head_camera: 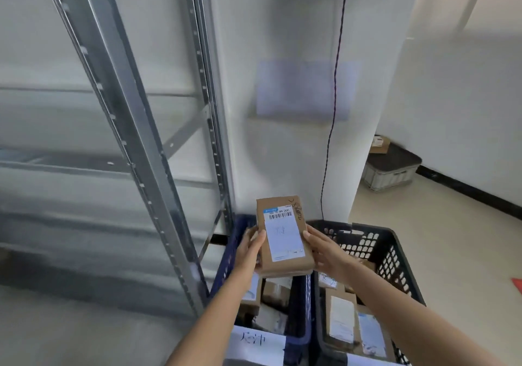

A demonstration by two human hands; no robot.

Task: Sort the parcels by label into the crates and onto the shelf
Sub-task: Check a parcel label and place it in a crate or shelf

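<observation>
Item 1: brown cardboard parcel [284, 235], centre-low of frame, held up in the air above 2 crates, long axis running up-frame, label side toward the camera. White label [284, 234] w/ barcode strip near its top edge and a faint handwritten mark mid-label; dark scribble on the bare cardboard at the parcel's upper right corner.

Item 2: left hand [251, 248], forearm entering from bottom centre, angled up-right. Thumb lies on the parcel's left edge, fingers curled round behind it, gripping.

Item 3: right hand [322, 248], forearm entering from lower right, angled up-left. Thumb on the parcel's right edge, fingers wrapped underneath, gripping.

Item 4: blue crate [228, 255], lower centre, directly below the parcel; several brown parcels inside; white paper sign [258, 347] w/ handwritten characters on its near wall.

Item 5: black crate [395, 255], lower right, touching the blue one side by side; perforated walls; more labelled parcels inside.

Item 6: metal shelf unit [127, 128], left half of frame, grey slotted uprights, blurred.

Item 7: grey lidded bin [388, 176], right-mid of frame on the floor by the wall, small box on top.

Item 8: black cable [336, 88], hanging down the white wall, centre-right.
</observation>
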